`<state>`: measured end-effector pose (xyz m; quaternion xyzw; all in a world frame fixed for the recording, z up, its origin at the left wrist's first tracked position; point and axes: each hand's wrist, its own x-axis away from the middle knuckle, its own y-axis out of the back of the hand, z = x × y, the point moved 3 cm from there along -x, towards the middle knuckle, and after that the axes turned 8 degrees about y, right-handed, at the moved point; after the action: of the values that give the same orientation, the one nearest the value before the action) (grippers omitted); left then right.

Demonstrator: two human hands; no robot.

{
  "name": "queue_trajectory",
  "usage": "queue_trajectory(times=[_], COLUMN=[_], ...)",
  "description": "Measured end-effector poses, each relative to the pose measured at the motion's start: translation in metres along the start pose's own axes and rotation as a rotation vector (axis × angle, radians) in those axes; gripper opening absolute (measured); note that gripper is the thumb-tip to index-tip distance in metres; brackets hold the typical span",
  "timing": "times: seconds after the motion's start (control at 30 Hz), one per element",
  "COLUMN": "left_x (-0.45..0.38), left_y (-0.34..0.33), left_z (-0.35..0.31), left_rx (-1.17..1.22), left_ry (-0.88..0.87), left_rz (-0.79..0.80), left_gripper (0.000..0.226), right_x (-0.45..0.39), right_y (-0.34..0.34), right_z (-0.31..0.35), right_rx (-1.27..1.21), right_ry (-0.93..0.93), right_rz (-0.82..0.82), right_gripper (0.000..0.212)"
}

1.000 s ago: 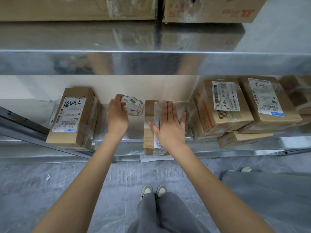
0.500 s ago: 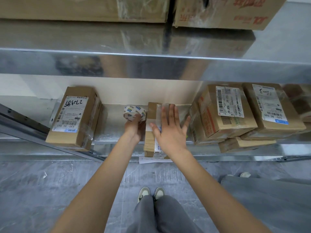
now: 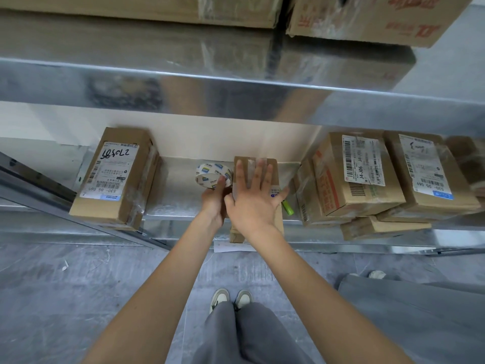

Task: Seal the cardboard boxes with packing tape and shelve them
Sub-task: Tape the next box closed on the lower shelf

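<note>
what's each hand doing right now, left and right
Left hand: grips the tape roll beside the box.
Right hand: open, fingers straight, pressing flat on the narrow cardboard box.

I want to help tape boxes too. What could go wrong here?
1. The box sticks out past the shelf edge; it might tip off if the right hand lifts.
2. The left hand holds the tape close beside the box, so the sticky strip could twist or wrinkle.
</note>
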<state>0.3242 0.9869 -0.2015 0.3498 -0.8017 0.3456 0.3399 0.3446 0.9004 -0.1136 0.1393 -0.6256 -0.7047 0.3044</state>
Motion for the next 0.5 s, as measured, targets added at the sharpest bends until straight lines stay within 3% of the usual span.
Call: queue_trajectory(times=[0.23,0.3,0.4,0.5], left_x=[0.026,0.041,0.057,0.058], left_y=[-0.003,-0.005,-0.003,-0.002], left_z=[-0.01,-0.022,-0.049,-0.056], left_rx=[-0.037,-0.075,-0.265,-0.608], left_ry=[-0.042,-0.145,-0.427,-0.612], left_rz=[0.045,0.053,-0.069,-0.218], left_gripper=[0.039,0.032,0.016,0.028], right_x=[0.004,0.005,0.0,-0.009], right_y=[0.01,0.015,0.02,0.008], right_z=[-0.015,-0.018,-0.016,-0.011], right_rx=[-0.087,-0.275,-0.651,-1.017], right_ry=[0.026,0.064,0.148,0.091], right_rz=[-0.087,-0.118,-0.223,-0.217], right_gripper=[0.071,0.072,0.075,0.074])
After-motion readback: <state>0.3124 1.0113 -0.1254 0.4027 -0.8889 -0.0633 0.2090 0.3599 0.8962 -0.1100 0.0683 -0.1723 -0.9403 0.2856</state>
